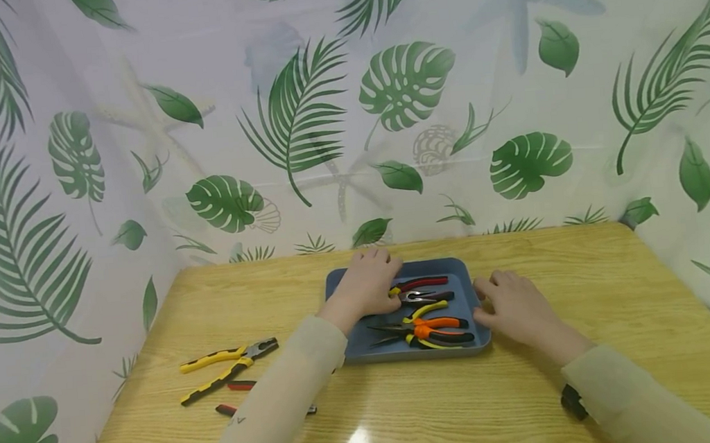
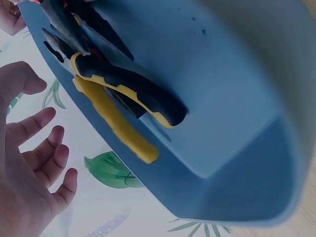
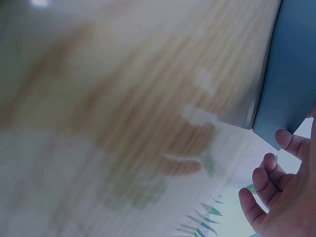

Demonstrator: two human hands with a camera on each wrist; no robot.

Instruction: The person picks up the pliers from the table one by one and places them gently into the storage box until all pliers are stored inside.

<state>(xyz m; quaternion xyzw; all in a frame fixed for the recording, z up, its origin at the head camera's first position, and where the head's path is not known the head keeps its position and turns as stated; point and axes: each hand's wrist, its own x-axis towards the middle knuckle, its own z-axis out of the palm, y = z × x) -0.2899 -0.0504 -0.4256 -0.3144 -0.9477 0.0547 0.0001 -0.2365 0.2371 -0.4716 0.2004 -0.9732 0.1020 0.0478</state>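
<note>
A blue-grey tray with several pliers in it stands on the table. My left hand is over its left half, fingers bent and spread, with nothing visibly held. Yellow-and-black pliers lie near that hand in the left wrist view. Orange-and-black long-nose pliers and red-handled pliers show in the tray's right half. At the tray's right side is my right hand; in the right wrist view a fingertip meets the tray's edge, the other fingers relaxed.
Left of the tray, pliers with yellow-and-black handles lie spread on the wooden table. Red-handled pliers beside them are partly hidden by my left forearm. A leaf-printed cloth stands behind the table and along its sides.
</note>
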